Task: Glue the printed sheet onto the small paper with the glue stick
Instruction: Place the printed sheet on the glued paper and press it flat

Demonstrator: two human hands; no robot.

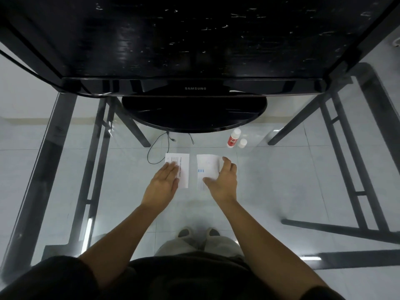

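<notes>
Two papers lie side by side on the glass surface (pixel 281 169), near each other but not touching. On the left is the printed sheet (pixel 184 167), with dark lines of text on it. The left hand (pixel 164 180) rests flat on its left part, and its fingers (pixel 173 167) are straight and together, so this hand is open and only presses the sheet down.

On the right is the second paper (pixel 206 167), which shows faint blue marks. The right hand (pixel 225 178) grips it: the thumb (pixel 207 181) lies on top of the paper and the other fingers curl round its right edge. The far right corner of this paper is lifted and curved up from the glass.

Farther from the person and a little to the right is the glue stick (pixel 233 138) – white with a red label. A small white cap (pixel 242 143) is just beside it; both are well apart from the hands.

Behind them is the round black foot (pixel 194 113) of a monitor (pixel 194 40). A thin black cable (pixel 155 148) makes a loop near the far left corner of the printed sheet.
</notes>
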